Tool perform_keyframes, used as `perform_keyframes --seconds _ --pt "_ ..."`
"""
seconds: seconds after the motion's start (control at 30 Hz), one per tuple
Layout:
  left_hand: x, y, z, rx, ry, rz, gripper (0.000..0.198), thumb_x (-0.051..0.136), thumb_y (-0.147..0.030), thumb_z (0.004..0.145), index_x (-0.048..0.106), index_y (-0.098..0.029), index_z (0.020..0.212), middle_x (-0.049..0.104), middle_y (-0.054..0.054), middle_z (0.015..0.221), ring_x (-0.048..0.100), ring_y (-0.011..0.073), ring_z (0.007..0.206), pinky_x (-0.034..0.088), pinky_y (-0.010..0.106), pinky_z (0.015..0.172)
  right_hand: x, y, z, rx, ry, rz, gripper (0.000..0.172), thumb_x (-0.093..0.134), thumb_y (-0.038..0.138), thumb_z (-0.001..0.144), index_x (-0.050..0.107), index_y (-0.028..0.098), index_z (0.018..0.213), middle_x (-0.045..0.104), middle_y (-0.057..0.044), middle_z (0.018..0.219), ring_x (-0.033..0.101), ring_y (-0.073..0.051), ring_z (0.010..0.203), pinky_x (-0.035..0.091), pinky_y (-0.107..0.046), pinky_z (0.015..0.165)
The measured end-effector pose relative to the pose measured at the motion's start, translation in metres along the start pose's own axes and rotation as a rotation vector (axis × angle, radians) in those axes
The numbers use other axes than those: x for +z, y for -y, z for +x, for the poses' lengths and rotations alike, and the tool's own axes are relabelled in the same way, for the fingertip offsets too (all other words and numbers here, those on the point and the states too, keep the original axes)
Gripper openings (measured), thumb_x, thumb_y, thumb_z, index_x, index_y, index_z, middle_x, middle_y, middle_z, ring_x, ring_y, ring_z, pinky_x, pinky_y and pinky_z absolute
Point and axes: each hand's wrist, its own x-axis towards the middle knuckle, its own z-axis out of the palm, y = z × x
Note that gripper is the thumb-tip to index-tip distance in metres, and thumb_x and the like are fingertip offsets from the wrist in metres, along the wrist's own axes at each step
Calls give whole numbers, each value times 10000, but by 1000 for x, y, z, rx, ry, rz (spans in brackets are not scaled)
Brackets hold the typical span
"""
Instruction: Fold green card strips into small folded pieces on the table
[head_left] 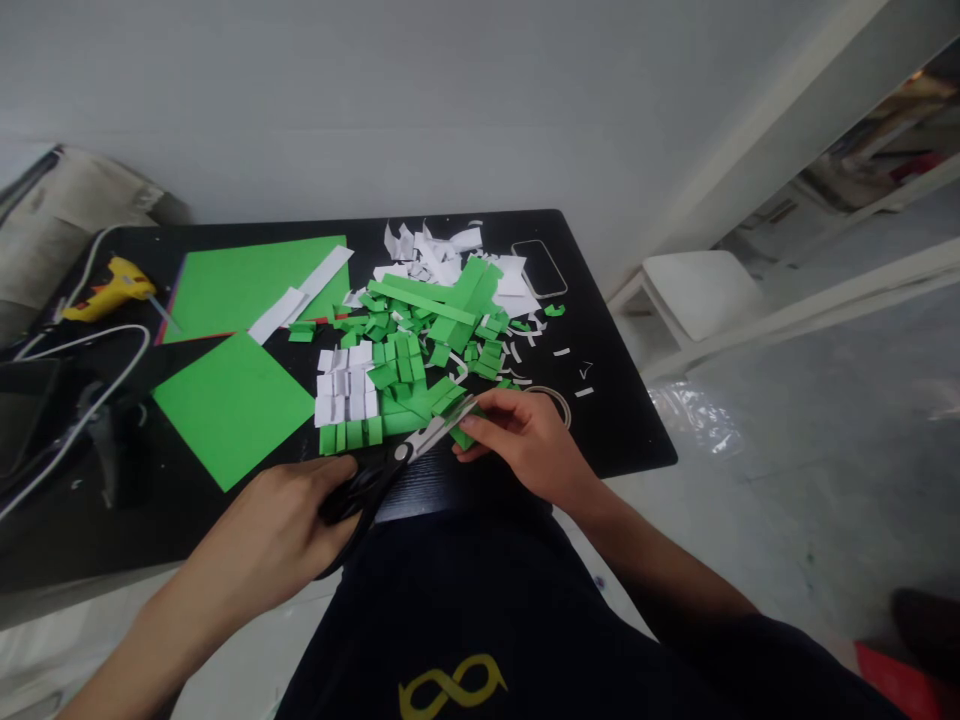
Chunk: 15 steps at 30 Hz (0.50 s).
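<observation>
My left hand (pixel 281 515) is closed round the black handles of a pair of scissors (pixel 403 452). The blades point up and right and lie against a piece of green paper (pixel 468 430). That paper is pinched between the thumb and fingers of my right hand (pixel 529 440). Just beyond the scissors are folded white paper pieces (pixel 346 383) in rows, with folded green pieces (pixel 401 362) beside them. Farther back, green strips (pixel 465 300) lie over a heap of small green and white bits.
A black table (pixel 615 430) stands against the wall. On its left are a yellow glue gun (pixel 112 290), a white cable (pixel 90 415) and green paper sheets (pixel 234 410). White scraps (pixel 435 255) and a phone-shaped outline (pixel 541 268) lie at the back. A white stool (pixel 701 290) stands right.
</observation>
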Motion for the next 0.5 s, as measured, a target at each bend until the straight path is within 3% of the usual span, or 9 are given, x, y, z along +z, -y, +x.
perform_keyframes --seconds 0.5 --pt "1 1 2 18 -40 -93 244 556 -324 895 522 -231 672 589 3 584 515 167 499 335 310 537 -1 -1 0 19 -6 -33 248 874 412 833 804 175 856 754 -17 801 775 -181 732 691 -346 742"
